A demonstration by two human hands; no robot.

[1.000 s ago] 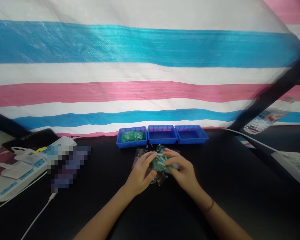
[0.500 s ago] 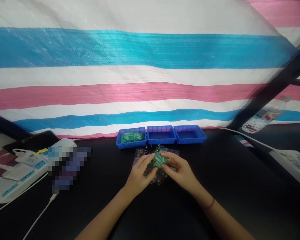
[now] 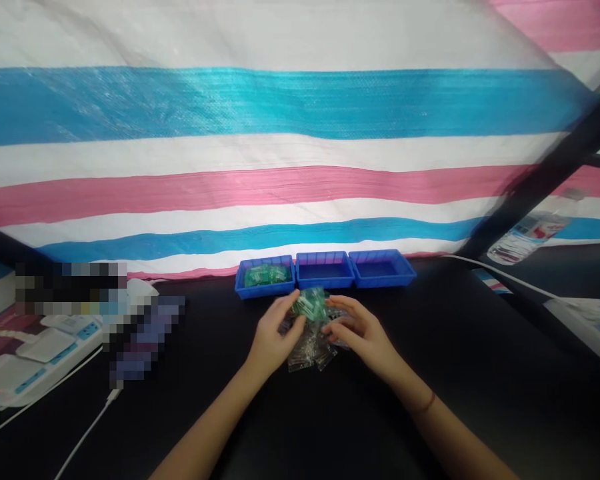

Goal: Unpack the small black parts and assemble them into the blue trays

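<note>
Between my two hands is a small clear plastic bag of green pieces [image 3: 311, 304], its upper part tipped away from me. My left hand [image 3: 277, 330] holds its left edge, with the thumb below and the index finger above. My right hand [image 3: 357, 330] has curled fingers at its right edge, the thumb lower down. Under the green bag lie several clear plastic bags [image 3: 307, 350] with thin, dark contents that I cannot make out. Parts of these bags are hidden by my fingers.
Three blue trays stand in a row behind my hands; the left tray [image 3: 265, 291] holds green bagged pieces. Left are a white power strip [image 3: 45, 357], a blurred-out flat object [image 3: 147, 333] and a cable [image 3: 87, 427]. A water bottle [image 3: 527, 237] and another power strip [image 3: 585, 327] are right.
The green bag has moved slightly up and left, away from me, and its face has tilted. My right fingers have shifted toward its side. More of the clear bags shows underneath.
</note>
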